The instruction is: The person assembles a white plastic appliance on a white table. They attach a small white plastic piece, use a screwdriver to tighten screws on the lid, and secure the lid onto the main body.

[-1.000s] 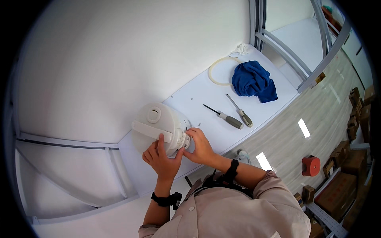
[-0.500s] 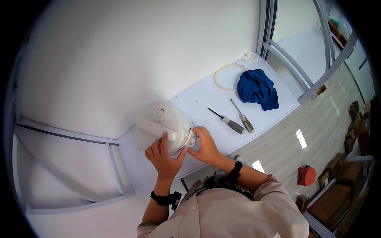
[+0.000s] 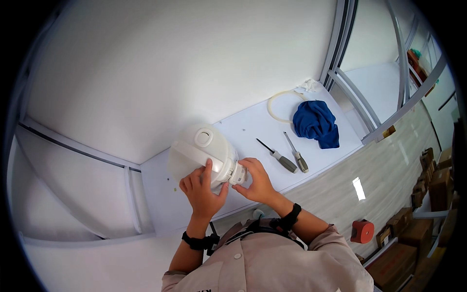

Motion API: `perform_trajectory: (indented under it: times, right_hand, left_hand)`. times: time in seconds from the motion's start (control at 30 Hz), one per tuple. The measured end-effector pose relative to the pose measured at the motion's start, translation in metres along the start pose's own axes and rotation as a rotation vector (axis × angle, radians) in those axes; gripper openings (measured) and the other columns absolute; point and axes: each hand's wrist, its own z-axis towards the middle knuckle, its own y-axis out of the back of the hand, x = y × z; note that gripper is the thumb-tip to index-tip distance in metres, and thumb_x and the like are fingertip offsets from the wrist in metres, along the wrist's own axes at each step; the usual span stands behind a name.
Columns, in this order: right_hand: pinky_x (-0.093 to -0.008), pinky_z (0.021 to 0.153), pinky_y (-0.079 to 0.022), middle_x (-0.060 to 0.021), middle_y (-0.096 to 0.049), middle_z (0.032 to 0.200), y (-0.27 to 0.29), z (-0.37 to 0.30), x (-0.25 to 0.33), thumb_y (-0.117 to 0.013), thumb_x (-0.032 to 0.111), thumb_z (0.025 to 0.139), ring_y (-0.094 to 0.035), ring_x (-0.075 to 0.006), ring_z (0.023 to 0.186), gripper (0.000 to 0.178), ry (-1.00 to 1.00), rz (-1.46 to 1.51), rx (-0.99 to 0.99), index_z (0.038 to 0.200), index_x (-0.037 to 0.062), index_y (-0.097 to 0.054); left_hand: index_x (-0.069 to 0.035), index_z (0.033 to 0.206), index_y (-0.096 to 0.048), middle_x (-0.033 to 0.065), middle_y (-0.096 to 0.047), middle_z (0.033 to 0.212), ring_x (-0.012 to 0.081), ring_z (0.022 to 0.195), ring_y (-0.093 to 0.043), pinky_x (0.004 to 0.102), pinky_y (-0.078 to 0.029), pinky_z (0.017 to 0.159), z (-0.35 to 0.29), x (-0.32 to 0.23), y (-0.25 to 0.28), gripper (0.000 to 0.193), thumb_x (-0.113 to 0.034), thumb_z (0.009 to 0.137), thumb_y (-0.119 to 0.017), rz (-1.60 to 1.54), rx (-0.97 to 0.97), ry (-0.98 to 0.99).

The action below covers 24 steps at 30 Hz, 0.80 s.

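White, rounded, lidded plastic appliance [image 3: 202, 155]: we have it just off centre toward 9 o'clock, on the smooth white tabletop [image 3: 258, 121]. At its 4 o'clock, against its side, sits a small, stubby white plastic end piece [image 3: 237, 173]. The right hand [image 3: 258, 182] has this pinched, fingers over the far side, thumb on the near side, opened only about as far as the piece is wide. The left hand [image 3: 202, 194], at the appliance's 6 o'clock, is half spread: index finger laid along the top, thumb by the joint with the end piece. We can't tell if it grips or just steadies.

Progress, our judgement: partway. The appliance's top looks closed, and the end piece is up against the body, but both hands are on that joint, so we don't count it as finished. Fastened or loose, we can't tell.

Further out, at 3 o'clock from the appliance: a grey-handled screwdriver with a black shaft [image 3: 277, 155], then a grey-handled screwdriver with a silver shaft [image 3: 298, 158]; neither is in hand. Toward 2 o'clock: a thin cream-coloured ring [image 3: 269, 108], a bunched dark-blue cloth [image 3: 314, 121] touching it, and a crumpled white scrap [image 3: 310, 85]. On the floor, toward 4 o'clock: a red rounded block [image 3: 362, 231], with brown cardboard boxes [image 3: 401, 219] beyond.
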Motion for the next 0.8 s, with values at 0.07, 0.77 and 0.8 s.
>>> perform_trajectory:
  times: [0.07, 0.77, 0.8]
  right_hand:
    - [-0.0455, 0.098, -0.050, -0.0203, -0.057, 0.130, -0.002, 0.000, 0.001, -0.093, 0.014, 0.069, -0.057, -0.0406, 0.119, 0.078, 0.019, -0.006, -0.004, 0.136, 0.0040, -0.054]
    - [-0.0378, 0.091, -0.052, -0.0114, -0.054, 0.127, -0.011, -0.011, -0.030, -0.086, 0.007, 0.073, -0.059, -0.0250, 0.113, 0.074, -0.182, 0.252, -0.171, 0.138, 0.0053, -0.050]
    - [-0.0372, 0.091, -0.051, -0.0103, -0.054, 0.127, -0.008, -0.012, -0.038, -0.086, 0.006, 0.073, -0.058, -0.0233, 0.113, 0.075, -0.221, 0.287, -0.202, 0.139, 0.0056, -0.050]
  left_hand:
    - [-0.013, 0.149, -0.057, 0.0071, -0.056, 0.126, 0.0297, 0.117, -0.048, 0.0500, -0.031, 0.102, 0.002, -0.001, 0.003, 0.083, -0.036, 0.074, -0.083, -0.022, 0.021, -0.004]
    - [-0.014, 0.153, -0.053, 0.0073, -0.056, 0.127, 0.0302, 0.114, -0.048, 0.0492, -0.030, 0.105, -0.003, 0.008, -0.002, 0.098, -0.035, 0.067, -0.093, 0.058, 0.067, -0.020]
    - [-0.014, 0.154, -0.052, 0.0073, -0.055, 0.127, 0.0303, 0.115, -0.048, 0.0493, -0.030, 0.105, -0.004, 0.008, -0.002, 0.099, -0.034, 0.067, -0.093, 0.058, 0.075, -0.016]
